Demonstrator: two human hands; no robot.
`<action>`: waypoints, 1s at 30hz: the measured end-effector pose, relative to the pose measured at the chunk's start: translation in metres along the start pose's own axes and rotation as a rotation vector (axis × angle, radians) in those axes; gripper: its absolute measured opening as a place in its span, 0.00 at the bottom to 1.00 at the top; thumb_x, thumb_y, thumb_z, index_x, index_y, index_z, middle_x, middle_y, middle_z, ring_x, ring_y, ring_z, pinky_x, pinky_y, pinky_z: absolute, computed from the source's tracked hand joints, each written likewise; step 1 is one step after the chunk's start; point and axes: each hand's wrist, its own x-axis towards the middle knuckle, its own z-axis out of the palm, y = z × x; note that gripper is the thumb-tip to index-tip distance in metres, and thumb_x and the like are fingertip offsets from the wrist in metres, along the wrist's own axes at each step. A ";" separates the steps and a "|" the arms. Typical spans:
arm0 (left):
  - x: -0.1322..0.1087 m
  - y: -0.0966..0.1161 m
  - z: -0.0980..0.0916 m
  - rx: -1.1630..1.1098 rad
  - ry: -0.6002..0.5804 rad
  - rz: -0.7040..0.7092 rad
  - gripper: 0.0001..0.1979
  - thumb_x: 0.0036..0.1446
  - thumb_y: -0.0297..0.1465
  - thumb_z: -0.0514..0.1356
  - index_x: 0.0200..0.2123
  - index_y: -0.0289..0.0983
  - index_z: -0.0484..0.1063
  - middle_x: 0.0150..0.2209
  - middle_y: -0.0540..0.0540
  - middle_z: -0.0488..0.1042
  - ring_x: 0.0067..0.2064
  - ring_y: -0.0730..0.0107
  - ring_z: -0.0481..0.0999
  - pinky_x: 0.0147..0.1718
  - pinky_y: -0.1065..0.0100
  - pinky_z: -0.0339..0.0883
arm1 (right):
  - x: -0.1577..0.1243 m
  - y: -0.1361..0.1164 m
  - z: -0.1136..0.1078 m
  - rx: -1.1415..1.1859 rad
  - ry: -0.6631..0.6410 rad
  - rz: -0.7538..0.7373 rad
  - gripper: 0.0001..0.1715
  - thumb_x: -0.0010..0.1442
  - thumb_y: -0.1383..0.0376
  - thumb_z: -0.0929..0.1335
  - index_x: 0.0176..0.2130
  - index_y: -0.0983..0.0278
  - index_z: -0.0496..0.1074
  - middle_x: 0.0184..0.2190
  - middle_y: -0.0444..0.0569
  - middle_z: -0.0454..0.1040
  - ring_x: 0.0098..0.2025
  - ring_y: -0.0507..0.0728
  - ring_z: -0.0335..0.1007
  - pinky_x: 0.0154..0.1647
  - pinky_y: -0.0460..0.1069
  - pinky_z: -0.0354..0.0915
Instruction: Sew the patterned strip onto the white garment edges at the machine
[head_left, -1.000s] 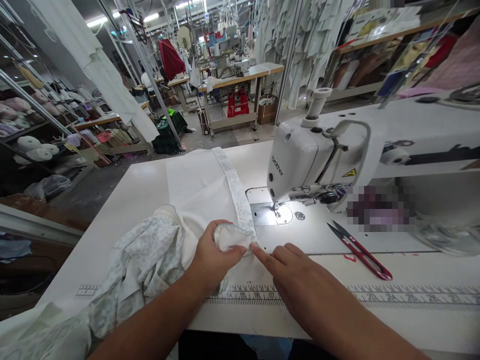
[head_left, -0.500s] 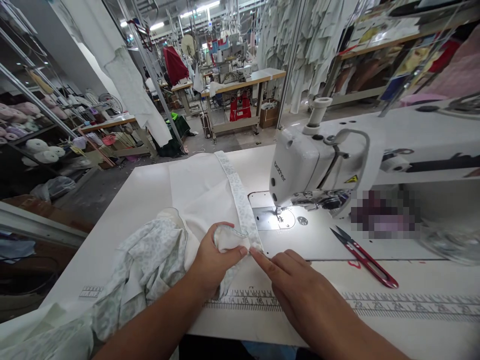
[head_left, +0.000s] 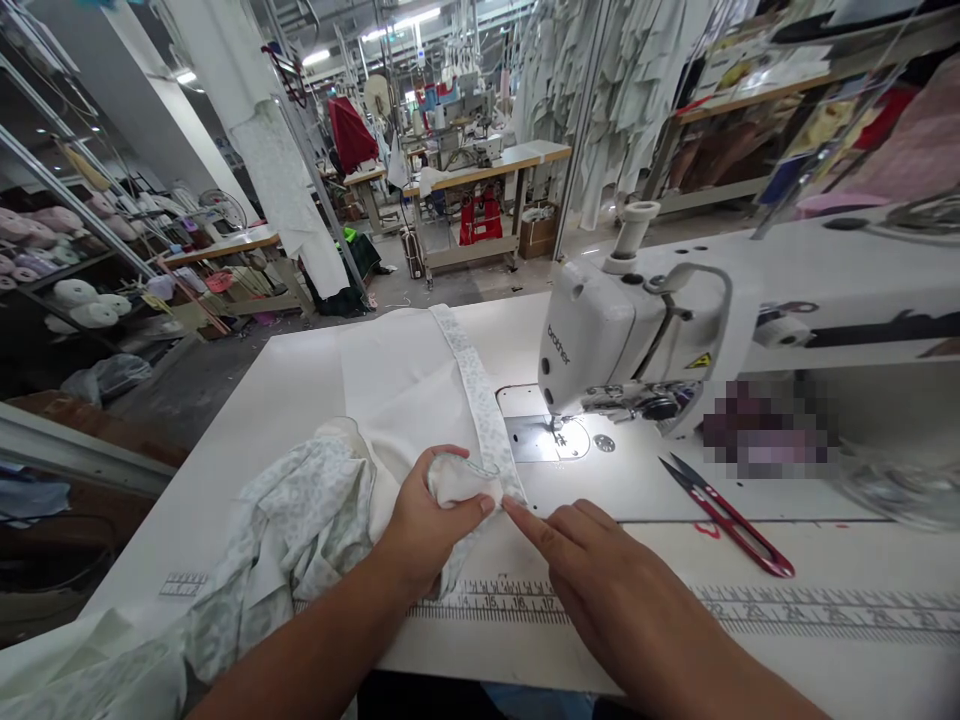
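Observation:
White fabric with a pale patterned band [head_left: 471,385] lies on the sewing table, left of the needle area. Its near end is pinched between the thumb and fingers of my left hand [head_left: 435,520], where a folded edge curls up. My right hand [head_left: 589,555] touches the same end of the band with its index fingertip; its other fingers are curled under and partly hidden. A bunched heap of leaf-patterned fabric [head_left: 300,510] lies beside my left forearm and trails to the lower left.
The sewing machine head [head_left: 600,330] stands right of the fabric, its needle over the lit metal plate. Red-handled thread snips [head_left: 731,520] lie right of my right hand. A printed ruler [head_left: 817,610] runs along the front edge. Other worktables and hanging cloth stand behind.
The view has shifted very slightly. My right hand and the fabric are almost where they were, and my left hand keeps its hold.

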 end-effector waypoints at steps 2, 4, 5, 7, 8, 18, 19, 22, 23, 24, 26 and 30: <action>0.001 -0.001 -0.001 -0.002 -0.003 -0.002 0.28 0.43 0.30 0.71 0.47 0.39 0.62 0.25 0.53 0.73 0.27 0.72 0.72 0.29 0.70 0.67 | 0.000 0.000 0.000 0.005 -0.011 0.005 0.34 0.56 0.80 0.57 0.60 0.69 0.62 0.30 0.50 0.69 0.31 0.58 0.68 0.27 0.51 0.70; 0.001 -0.002 -0.001 -0.008 -0.008 -0.009 0.28 0.44 0.30 0.71 0.47 0.39 0.62 0.25 0.53 0.74 0.27 0.72 0.72 0.30 0.69 0.68 | 0.000 -0.001 -0.001 0.005 -0.017 0.010 0.34 0.55 0.80 0.57 0.60 0.69 0.62 0.30 0.50 0.69 0.31 0.58 0.68 0.26 0.51 0.70; 0.001 -0.002 -0.001 -0.010 -0.012 -0.010 0.28 0.44 0.30 0.71 0.47 0.39 0.62 0.25 0.52 0.74 0.27 0.72 0.72 0.30 0.69 0.68 | 0.000 -0.001 -0.001 0.004 -0.017 0.014 0.34 0.55 0.80 0.57 0.60 0.69 0.63 0.29 0.50 0.69 0.31 0.58 0.68 0.26 0.50 0.70; 0.002 -0.001 -0.001 -0.016 -0.015 -0.005 0.28 0.44 0.30 0.71 0.47 0.39 0.62 0.25 0.52 0.74 0.27 0.73 0.72 0.30 0.70 0.69 | 0.000 -0.001 -0.001 0.010 -0.019 0.021 0.34 0.55 0.80 0.57 0.60 0.68 0.63 0.29 0.50 0.69 0.31 0.58 0.69 0.26 0.50 0.70; 0.002 -0.001 -0.001 -0.018 -0.015 -0.001 0.28 0.44 0.30 0.71 0.47 0.39 0.62 0.25 0.52 0.74 0.27 0.73 0.72 0.30 0.70 0.69 | 0.000 -0.001 -0.002 0.016 -0.019 0.025 0.34 0.55 0.80 0.57 0.60 0.68 0.63 0.29 0.50 0.69 0.31 0.57 0.69 0.26 0.50 0.70; 0.000 -0.001 0.000 0.003 0.000 0.012 0.26 0.44 0.30 0.71 0.45 0.40 0.63 0.25 0.54 0.74 0.26 0.74 0.73 0.30 0.72 0.68 | 0.000 0.002 0.002 -0.016 -0.050 0.041 0.37 0.53 0.82 0.57 0.61 0.68 0.61 0.30 0.49 0.69 0.32 0.58 0.69 0.26 0.49 0.68; 0.000 -0.001 -0.001 0.000 -0.006 0.015 0.26 0.44 0.30 0.71 0.45 0.40 0.63 0.25 0.54 0.74 0.27 0.74 0.74 0.30 0.72 0.69 | -0.001 0.002 0.003 -0.022 -0.054 0.041 0.38 0.52 0.82 0.57 0.61 0.68 0.60 0.30 0.49 0.69 0.33 0.58 0.69 0.26 0.49 0.68; 0.000 -0.001 0.000 0.001 -0.008 0.015 0.26 0.43 0.29 0.72 0.44 0.40 0.64 0.25 0.53 0.74 0.27 0.74 0.74 0.30 0.73 0.69 | -0.003 0.002 0.004 -0.035 -0.066 0.041 0.40 0.51 0.82 0.57 0.62 0.67 0.59 0.31 0.49 0.69 0.33 0.58 0.68 0.27 0.50 0.68; 0.000 0.000 0.000 0.003 -0.004 0.012 0.26 0.43 0.29 0.72 0.44 0.40 0.64 0.26 0.53 0.74 0.27 0.74 0.74 0.30 0.73 0.69 | -0.004 0.001 0.004 -0.039 -0.067 0.042 0.40 0.51 0.82 0.57 0.62 0.67 0.59 0.31 0.49 0.69 0.34 0.58 0.68 0.27 0.50 0.68; 0.000 0.001 0.001 0.004 -0.001 0.008 0.27 0.43 0.30 0.72 0.44 0.39 0.64 0.26 0.53 0.74 0.27 0.74 0.73 0.29 0.72 0.69 | -0.004 0.001 0.004 -0.041 -0.065 0.042 0.40 0.51 0.82 0.57 0.62 0.67 0.59 0.31 0.49 0.69 0.34 0.58 0.68 0.28 0.50 0.68; -0.001 0.002 0.002 -0.003 0.004 -0.002 0.27 0.42 0.31 0.73 0.44 0.39 0.64 0.26 0.53 0.74 0.27 0.73 0.73 0.29 0.72 0.69 | -0.004 0.001 0.005 -0.034 -0.054 0.040 0.40 0.51 0.82 0.57 0.62 0.67 0.59 0.31 0.49 0.69 0.34 0.58 0.68 0.28 0.50 0.68; -0.002 0.005 0.003 -0.026 0.010 -0.028 0.29 0.40 0.32 0.73 0.45 0.39 0.64 0.24 0.53 0.73 0.26 0.73 0.72 0.28 0.71 0.68 | -0.003 0.001 0.006 -0.008 -0.013 0.016 0.37 0.53 0.81 0.57 0.61 0.69 0.60 0.31 0.50 0.69 0.33 0.58 0.68 0.28 0.50 0.69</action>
